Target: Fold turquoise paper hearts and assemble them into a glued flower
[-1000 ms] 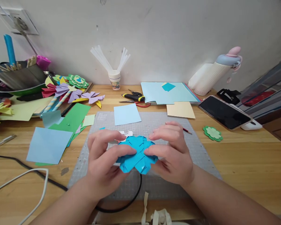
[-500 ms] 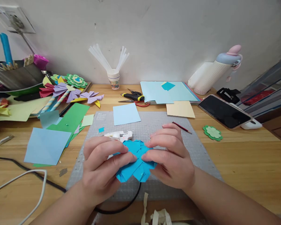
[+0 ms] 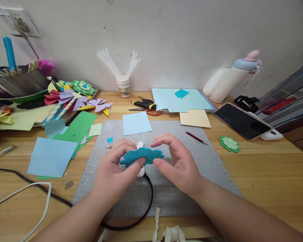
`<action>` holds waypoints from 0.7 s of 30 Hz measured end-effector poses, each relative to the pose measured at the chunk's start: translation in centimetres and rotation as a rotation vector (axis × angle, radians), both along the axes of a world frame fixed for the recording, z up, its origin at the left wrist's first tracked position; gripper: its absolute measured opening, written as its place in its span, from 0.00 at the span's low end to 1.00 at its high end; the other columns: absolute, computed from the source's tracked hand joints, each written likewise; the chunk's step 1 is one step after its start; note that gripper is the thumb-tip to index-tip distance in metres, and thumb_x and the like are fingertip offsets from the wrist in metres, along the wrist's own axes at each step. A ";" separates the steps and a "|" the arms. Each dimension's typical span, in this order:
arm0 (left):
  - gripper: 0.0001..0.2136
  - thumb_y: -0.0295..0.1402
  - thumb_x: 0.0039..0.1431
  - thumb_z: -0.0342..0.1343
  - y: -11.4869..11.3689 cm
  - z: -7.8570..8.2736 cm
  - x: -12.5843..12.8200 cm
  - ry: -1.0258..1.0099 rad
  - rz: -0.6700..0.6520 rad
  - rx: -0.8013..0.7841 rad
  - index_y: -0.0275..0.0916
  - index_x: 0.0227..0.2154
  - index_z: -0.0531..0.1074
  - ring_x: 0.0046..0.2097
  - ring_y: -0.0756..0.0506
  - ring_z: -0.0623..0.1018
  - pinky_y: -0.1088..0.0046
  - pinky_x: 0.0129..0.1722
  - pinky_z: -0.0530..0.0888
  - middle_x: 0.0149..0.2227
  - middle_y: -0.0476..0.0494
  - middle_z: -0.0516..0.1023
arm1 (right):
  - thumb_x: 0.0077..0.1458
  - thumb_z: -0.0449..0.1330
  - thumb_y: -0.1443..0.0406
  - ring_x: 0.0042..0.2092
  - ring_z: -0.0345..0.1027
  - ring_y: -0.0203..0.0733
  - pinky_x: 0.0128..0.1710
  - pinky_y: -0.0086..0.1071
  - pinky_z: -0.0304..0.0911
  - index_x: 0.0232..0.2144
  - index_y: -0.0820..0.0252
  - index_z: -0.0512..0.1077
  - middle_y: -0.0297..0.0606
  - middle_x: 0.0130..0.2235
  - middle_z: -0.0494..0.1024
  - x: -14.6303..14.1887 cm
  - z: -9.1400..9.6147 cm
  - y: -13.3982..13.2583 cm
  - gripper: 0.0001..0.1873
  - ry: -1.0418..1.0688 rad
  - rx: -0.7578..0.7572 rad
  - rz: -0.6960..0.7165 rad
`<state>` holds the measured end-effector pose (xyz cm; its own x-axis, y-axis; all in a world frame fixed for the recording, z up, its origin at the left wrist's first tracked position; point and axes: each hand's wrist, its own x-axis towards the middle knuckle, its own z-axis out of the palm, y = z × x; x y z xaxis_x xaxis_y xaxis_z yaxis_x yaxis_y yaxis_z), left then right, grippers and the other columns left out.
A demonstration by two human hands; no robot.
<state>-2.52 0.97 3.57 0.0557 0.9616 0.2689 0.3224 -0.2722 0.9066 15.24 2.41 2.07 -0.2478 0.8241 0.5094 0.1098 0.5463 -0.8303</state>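
Observation:
Both my hands hold a folded blue paper flower (image 3: 142,156) above the grey cutting mat (image 3: 204,168). My left hand (image 3: 116,171) pinches its left edge between thumb and fingers. On its right edge, my right hand (image 3: 175,161) grips with the thumb below and the fingers curved over. The flower is tipped almost edge-on to me. A white glue gun (image 3: 140,145) lies on the mat just behind and under the flower, mostly hidden, and its black cord (image 3: 148,198) loops toward me.
Sheets of light blue (image 3: 136,123), green (image 3: 78,127) and cream paper (image 3: 194,118) lie around the mat. Scissors and a cutter (image 3: 145,105), a cup of glue sticks (image 3: 123,85), a red pencil (image 3: 196,137), a phone (image 3: 241,121), a green paper flower (image 3: 229,143) and paper pinwheels (image 3: 78,101) sit further back.
The blue flower has been tilted from flat and facing me to nearly edge-on, and lifted slightly away. My fingers have shifted from its top face to its rim.

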 end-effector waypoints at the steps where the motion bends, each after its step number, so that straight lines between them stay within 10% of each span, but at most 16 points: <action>1: 0.04 0.33 0.49 0.63 0.1 -0.2 0.2 -0.109 -0.003 -0.156 0.42 0.25 0.73 0.34 0.46 0.73 0.70 0.35 0.69 0.29 0.49 0.73 | 0.53 0.59 0.67 0.43 0.65 0.43 0.44 0.39 0.62 0.38 0.55 0.67 0.37 0.38 0.70 -0.2 -0.2 0.1 0.09 0.013 -0.084 0.022; 5: 0.09 0.39 0.47 0.65 0.3 -0.8 0.3 -0.445 -0.071 -0.528 0.39 0.28 0.76 0.29 0.48 0.72 0.74 0.30 0.70 0.27 0.49 0.76 | 0.56 0.57 0.64 0.36 0.63 0.39 0.37 0.34 0.62 0.28 0.58 0.67 0.34 0.32 0.68 -0.6 -0.7 0.1 0.05 0.084 -0.345 0.080; 11: 0.11 0.40 0.48 0.64 0.4 -0.7 0.3 -0.454 -0.095 -0.567 0.37 0.29 0.76 0.28 0.48 0.72 0.74 0.30 0.71 0.27 0.48 0.77 | 0.55 0.58 0.61 0.30 0.61 0.35 0.30 0.30 0.61 0.26 0.58 0.66 0.32 0.29 0.68 -0.8 -0.8 -0.2 0.09 0.239 -0.597 0.107; 17: 0.11 0.41 0.49 0.63 0.4 -0.5 0.4 -0.301 -0.054 -0.526 0.38 0.28 0.76 0.28 0.46 0.73 0.72 0.29 0.71 0.27 0.47 0.77 | 0.56 0.58 0.61 0.35 0.63 0.38 0.35 0.33 0.62 0.30 0.58 0.66 0.34 0.32 0.68 -0.8 -0.9 -0.1 0.07 0.122 -0.474 0.001; 21: 0.07 0.36 0.51 0.60 0.2 -0.3 0.4 -0.053 0.030 -0.225 0.40 0.23 0.74 0.32 0.44 0.73 0.69 0.34 0.68 0.27 0.48 0.75 | 0.54 0.58 0.64 0.40 0.62 0.41 0.40 0.35 0.62 0.34 0.56 0.64 0.35 0.36 0.67 -0.8 -1.1 -0.2 0.06 0.062 -0.268 -0.145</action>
<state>-2.12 1.17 3.28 0.0176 0.9986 0.0497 0.2772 -0.0526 0.9594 14.46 2.17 0.97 -0.0928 0.9555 0.2799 0.1156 0.2895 -0.9502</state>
